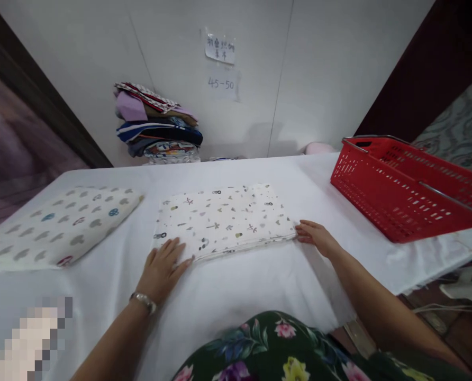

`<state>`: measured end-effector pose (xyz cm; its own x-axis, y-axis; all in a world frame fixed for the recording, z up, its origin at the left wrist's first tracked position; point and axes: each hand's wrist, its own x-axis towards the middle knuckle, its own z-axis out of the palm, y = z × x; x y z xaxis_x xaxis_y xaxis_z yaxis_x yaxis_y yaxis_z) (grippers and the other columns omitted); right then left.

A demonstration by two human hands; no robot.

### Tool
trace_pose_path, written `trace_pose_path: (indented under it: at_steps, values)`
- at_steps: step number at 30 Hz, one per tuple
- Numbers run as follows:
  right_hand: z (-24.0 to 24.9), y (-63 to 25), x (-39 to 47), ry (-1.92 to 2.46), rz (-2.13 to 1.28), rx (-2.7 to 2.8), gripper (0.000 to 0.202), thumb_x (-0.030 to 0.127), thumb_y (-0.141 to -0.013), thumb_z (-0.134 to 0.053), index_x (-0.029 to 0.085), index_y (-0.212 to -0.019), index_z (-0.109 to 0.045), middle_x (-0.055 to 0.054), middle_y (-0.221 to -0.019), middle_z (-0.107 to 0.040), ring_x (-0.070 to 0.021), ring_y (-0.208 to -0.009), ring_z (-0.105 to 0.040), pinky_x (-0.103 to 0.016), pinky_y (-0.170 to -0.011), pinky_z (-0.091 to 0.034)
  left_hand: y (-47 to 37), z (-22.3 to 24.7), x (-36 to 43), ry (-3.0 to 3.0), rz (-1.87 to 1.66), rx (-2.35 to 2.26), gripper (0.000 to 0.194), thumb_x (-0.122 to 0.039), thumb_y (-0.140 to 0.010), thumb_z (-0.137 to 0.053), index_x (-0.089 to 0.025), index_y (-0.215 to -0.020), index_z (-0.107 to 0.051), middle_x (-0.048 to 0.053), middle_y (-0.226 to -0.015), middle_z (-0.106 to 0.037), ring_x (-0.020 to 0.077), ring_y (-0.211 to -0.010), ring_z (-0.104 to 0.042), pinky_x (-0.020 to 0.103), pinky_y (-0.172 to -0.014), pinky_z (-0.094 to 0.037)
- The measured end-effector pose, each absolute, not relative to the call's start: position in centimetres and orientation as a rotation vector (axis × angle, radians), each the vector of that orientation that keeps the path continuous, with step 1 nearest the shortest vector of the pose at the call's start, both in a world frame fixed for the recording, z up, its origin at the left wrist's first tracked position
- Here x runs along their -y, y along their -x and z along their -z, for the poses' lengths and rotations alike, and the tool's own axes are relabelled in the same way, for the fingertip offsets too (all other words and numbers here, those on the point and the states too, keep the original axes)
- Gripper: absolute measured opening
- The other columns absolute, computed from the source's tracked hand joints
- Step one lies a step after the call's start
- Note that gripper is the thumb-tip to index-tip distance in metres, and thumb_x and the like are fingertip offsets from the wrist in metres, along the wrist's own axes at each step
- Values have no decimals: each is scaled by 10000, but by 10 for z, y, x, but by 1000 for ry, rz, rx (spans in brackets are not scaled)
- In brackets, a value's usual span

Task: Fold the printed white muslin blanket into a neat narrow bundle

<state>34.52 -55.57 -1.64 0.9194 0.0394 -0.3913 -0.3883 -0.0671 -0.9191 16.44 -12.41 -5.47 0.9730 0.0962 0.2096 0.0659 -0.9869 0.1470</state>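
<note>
Short of the far edge of the table (255, 288), a folded cloth (224, 219) lies between our open left hand (162, 270), on its near-left corner, and open right hand (318, 236), touching its near-right.

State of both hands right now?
Left hand: open, resting on the near-left corner of the folded printed cloth.
Right hand: at its near-right corner; grip cannot be told.

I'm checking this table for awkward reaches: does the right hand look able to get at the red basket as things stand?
Probably yes: the right hand is at the right edge of the middle folded cloth, and only white tablecloth shows between that hand and the red basket.
</note>
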Motion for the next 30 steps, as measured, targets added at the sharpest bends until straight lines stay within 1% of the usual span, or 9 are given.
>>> trace_pose_path:
  at_steps: [2, 4, 7, 10, 16, 18, 22, 27, 30]
  values:
    - [14, -343, 556, 1659, -403, -270, 316, 198, -797, -610, 122, -1098, -549, -120, -1014, -641, -177, -807, -633, -270, -599, -564, -151, 60, 128, -3014, -411, -91, 499, -499, -855, -388, -218, -1252, -499, 94, -1399, -427, 260, -1312, -343, 494, -1058, -249]
    - [11, -345, 554, 1706, -464, -252, 257, 187, -819, -586, 124, -1066, -558, -102, -940, -649, -154, -709, -629, -254, -554, -552, -144, 62, 130, -3036, -459, -90, 498, -488, -849, -404, -201, -1243, -506, 105, -1382, -447, 260, -1303, -358, 488, -1063, -245]
    - [8, -352, 550, 1718, -585, -204, 161, 230, -875, -521, 114, -966, -586, -86, -846, -647, -122, -592, -603, -238, -529, -536, -139, 63, 128, -3039, -503, -141, 470, -463, -844, -410, -187, -1201, -539, 116, -1343, -490, 269, -1270, -402, 489, -1054, -263]
    - [7, -359, 548, 1718, -675, -208, 244, 325, -905, -483, 108, -872, -590, -84, -769, -639, -125, -566, -596, -237, -514, -528, -138, 63, 125, -3010, -542, -185, 443, -447, -843, -400, -191, -1167, -562, 112, -1311, -521, 276, -1234, -441, 490, -1029, -301]
    - [8, -362, 543, 1694, -781, -233, 402, 474, -907, -428, 118, -788, -572, -32, -596, -558, -146, -506, -575, -264, -456, -513, -140, 66, 121, -2953, -577, -181, 436, -454, -825, -421, -195, -1135, -585, 117, -1274, -549, 291, -1199, -473, 491, -995, -347]
    - [7, -362, 542, 1706, -762, -220, 382, 469, -899, -450, 123, -793, -575, -40, -632, -576, -137, -513, -569, -253, -449, -509, -141, 66, 121, -2951, -581, -171, 437, -456, -827, -419, -191, -1131, -587, 119, -1272, -550, 292, -1195, -477, 490, -991, -352]
    - [5, -362, 541, 1698, -721, -188, 335, 462, -888, -484, 141, -872, -581, -80, -807, -642, -134, -586, -591, -242, -475, -520, -140, 68, 119, -2951, -595, -153, 441, -463, -832, -415, -193, -1138, -583, 113, -1270, -552, 283, -1194, -479, 480, -990, -357]
    - [8, -361, 543, 1691, -677, -158, 328, 479, -865, -517, 162, -937, -557, -65, -809, -632, -145, -604, -604, -264, -500, -538, -140, 71, 117, -2945, -611, -147, 435, -469, -833, -418, -207, -1141, -579, 101, -1274, -550, 276, -1194, -480, 476, -996, -352]
    - [14, -361, 543, 1737, -640, -133, 334, 427, -817, -609, 163, -1011, -544, -69, -863, -625, -143, -607, -608, -265, -499, -543, -140, 71, 117, -2936, -606, -158, 446, -476, -834, -409, -205, -1147, -574, 99, -1280, -546, 275, -1205, -470, 480, -1002, -346]
